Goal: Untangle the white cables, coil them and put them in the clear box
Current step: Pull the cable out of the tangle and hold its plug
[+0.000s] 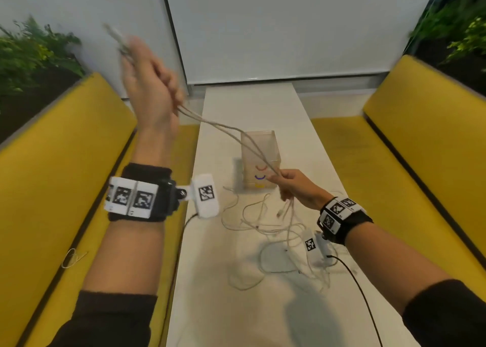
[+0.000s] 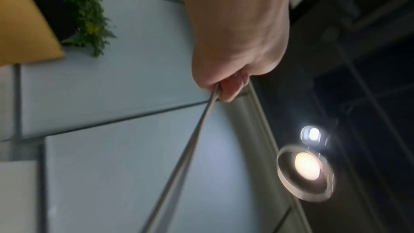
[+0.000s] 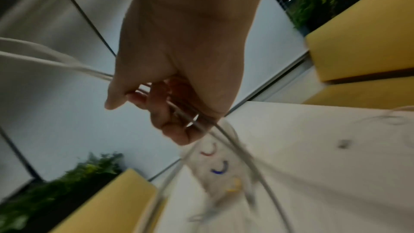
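Note:
My left hand [image 1: 147, 83] is raised high over the left bench and grips a bundle of white cables [image 1: 226, 129], whose plug ends stick out above the fingers. The strands run taut down to my right hand [image 1: 292, 186], which pinches them just in front of the clear box [image 1: 259, 146]. In the left wrist view the left hand [image 2: 226, 88] has its fingers curled round the strands [image 2: 179, 162]. The right hand [image 3: 165, 111] closes its fingers on the cables [image 3: 233, 141] in the right wrist view. More tangled white cable [image 1: 265, 228] lies loose on the white table [image 1: 218, 307]. The box [image 3: 221, 169] has coloured curved marks on its front.
Yellow benches [image 1: 52, 178] [image 1: 420, 141] flank the narrow table on both sides. Green plants [image 1: 31, 54] stand behind the bench backs. A small white cable loop [image 1: 72, 258] lies on the left bench. A black wire [image 1: 360, 289] trails from my right wrist camera.

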`<state>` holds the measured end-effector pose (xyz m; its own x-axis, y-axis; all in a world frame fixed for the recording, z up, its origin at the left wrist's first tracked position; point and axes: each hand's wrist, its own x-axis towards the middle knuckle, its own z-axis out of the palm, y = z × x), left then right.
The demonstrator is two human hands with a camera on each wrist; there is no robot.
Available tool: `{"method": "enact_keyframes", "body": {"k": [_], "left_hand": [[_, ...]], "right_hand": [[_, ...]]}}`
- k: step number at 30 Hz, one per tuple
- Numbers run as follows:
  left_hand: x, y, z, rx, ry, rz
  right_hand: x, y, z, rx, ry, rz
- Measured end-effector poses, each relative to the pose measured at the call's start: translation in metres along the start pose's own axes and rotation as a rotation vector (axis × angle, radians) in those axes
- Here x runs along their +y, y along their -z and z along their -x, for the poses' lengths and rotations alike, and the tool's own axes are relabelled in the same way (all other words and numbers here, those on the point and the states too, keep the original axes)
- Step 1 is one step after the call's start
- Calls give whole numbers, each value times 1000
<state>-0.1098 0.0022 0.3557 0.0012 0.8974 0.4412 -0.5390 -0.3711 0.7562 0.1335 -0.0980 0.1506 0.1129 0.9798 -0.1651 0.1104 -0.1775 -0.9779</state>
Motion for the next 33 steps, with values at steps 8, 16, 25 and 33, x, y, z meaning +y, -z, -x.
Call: {"method": "enact_keyframes", "body": {"k": [8, 16, 25, 33], "left_hand": [[-13, -5, 4, -374, 17, -610], [-129, 6, 58, -1079, 197, -1101], [-101, 12, 29, -769, 210, -863], [-57, 8, 3, -265, 103, -426]], "right_hand": [[-21, 0, -3, -48, -21, 13], [-43, -5, -1, -193, 48, -48], [-22, 19, 15, -216, -7, -136], [30, 27, 25, -88, -122, -107]]}}
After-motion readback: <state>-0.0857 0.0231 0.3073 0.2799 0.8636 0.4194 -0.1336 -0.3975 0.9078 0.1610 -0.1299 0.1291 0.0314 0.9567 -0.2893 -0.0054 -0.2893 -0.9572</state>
